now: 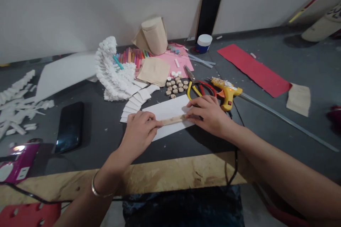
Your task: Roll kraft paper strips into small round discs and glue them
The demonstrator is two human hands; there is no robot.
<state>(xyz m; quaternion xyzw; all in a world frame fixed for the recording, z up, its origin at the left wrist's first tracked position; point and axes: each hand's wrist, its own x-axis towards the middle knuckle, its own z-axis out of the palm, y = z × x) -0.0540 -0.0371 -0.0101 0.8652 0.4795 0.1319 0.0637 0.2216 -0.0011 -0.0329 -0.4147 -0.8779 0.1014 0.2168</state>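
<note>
A narrow strip of brown paper or wood (pixel 172 120), which I cannot tell apart, lies across a white sheet of paper (pixel 166 105). The fingers of my left hand (pixel 141 128) close on the strip's left end. At its right end, the thumb and fingertips of my right hand (pixel 209 115) pinch it. Just beyond the sheet sit several small round brown pieces (pixel 176 86). Pliers with red and yellow handles (pixel 195 87) and a yellow glue gun (pixel 226 92) lie close to my right hand. A fan of white cards (pixel 135 103) spreads beyond my left hand.
A black phone (pixel 69 126) and white rolled pieces (pixel 16 110) lie at left. Behind are a fluffy white structure (pixel 112 74), a brown paper roll (pixel 156 35) and a jar (pixel 204 43). Red paper (pixel 253 69) and a long glue stick (pixel 287 120) lie at right.
</note>
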